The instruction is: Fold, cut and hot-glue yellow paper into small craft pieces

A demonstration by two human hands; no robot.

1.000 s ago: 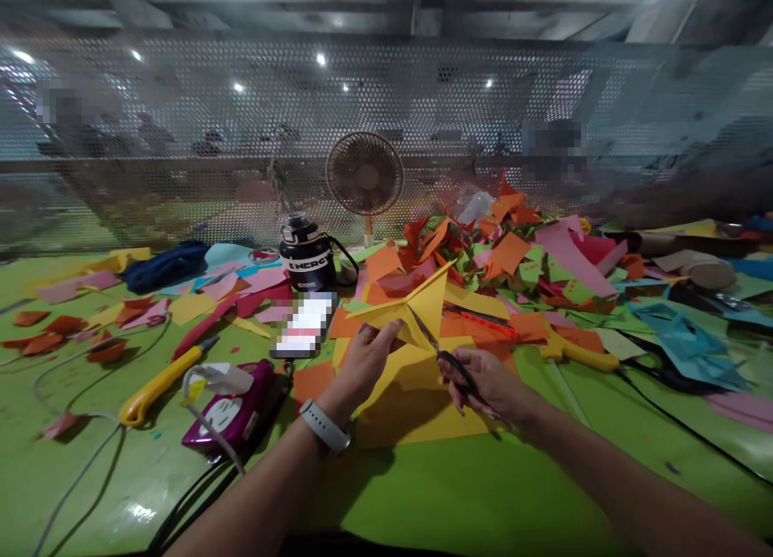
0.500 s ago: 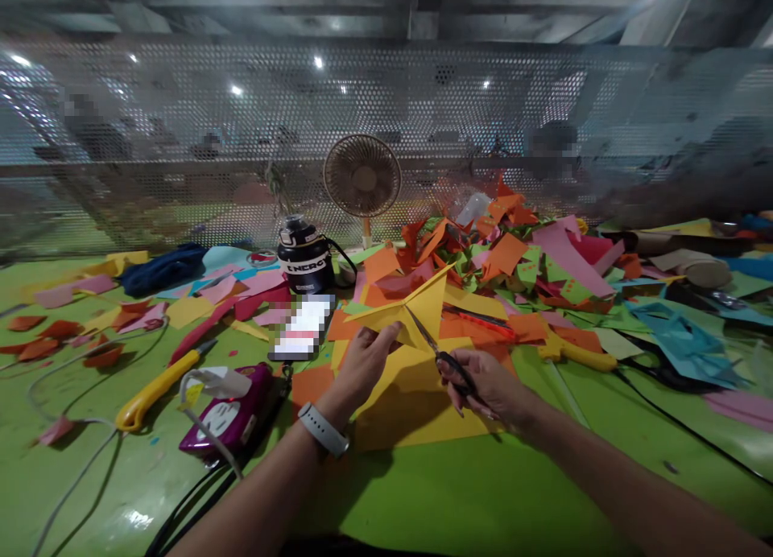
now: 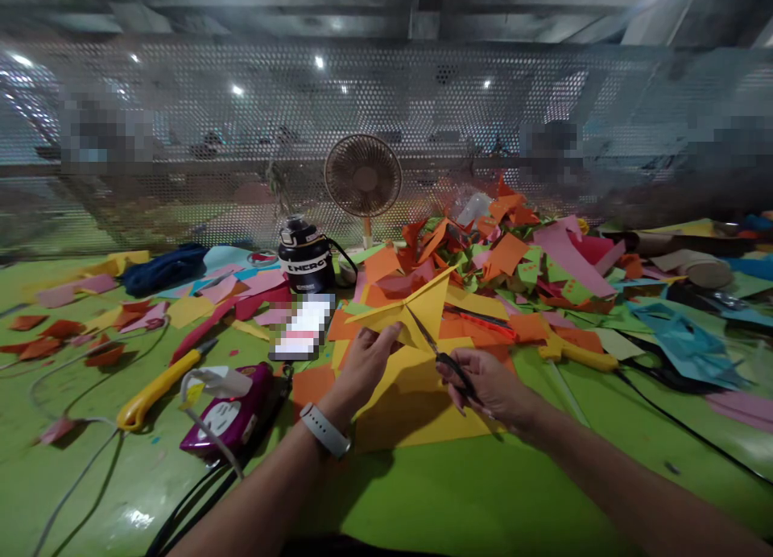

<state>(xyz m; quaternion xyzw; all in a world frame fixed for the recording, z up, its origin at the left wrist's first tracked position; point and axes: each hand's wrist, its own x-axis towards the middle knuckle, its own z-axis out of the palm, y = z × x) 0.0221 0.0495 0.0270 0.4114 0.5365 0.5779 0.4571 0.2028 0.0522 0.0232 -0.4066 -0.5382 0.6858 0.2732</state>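
Note:
My left hand (image 3: 368, 362) is closed on a folded piece of yellow paper (image 3: 431, 309), thumb on top, and holds it above the table. A pair of scissors with dark handles (image 3: 456, 373) is gripped in my right hand (image 3: 489, 388). Their blades point up and left, lying against the yellow paper around its middle. Below both hands lies a larger yellow sheet (image 3: 404, 424), partly in shadow, with orange paper (image 3: 311, 389) at its left side. Fingers of my left hand under the paper are hidden.
Left stand a dark bottle (image 3: 303, 259), a phone (image 3: 302, 328), a purple power strip (image 3: 233, 416) with cables and a yellow soldering-iron-like tool (image 3: 160, 388). A fan (image 3: 363, 176) stands behind. A yellow glue gun (image 3: 576, 354) lies right, near heaped paper scraps (image 3: 507, 255).
Almost nothing differs. The far tip of the folded yellow paper has shifted slightly to the right; both hands and the scissors stay nearly in place.

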